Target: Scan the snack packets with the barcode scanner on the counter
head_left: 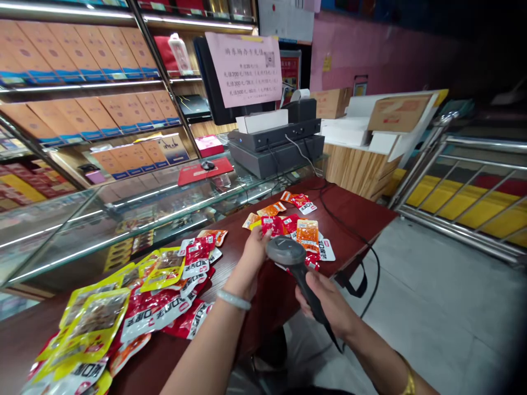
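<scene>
While the right hand (325,304) grips the dark handle of a grey barcode scanner (293,262), its head sits just beside the left hand (254,249), which pinches a red snack packet (272,225). Beyond that hand lie orange and red packets (308,233) on the red-brown table (354,216); left of it spreads a pile of yellow and red packets (135,296).

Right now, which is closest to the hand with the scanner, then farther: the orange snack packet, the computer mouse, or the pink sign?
From the right hand:
1. Orange snack packet, just beyond the scanner on the table.
2. Computer mouse, farther back-left on the glass counter.
3. Pink sign, farthest, up on the monitor.
</scene>
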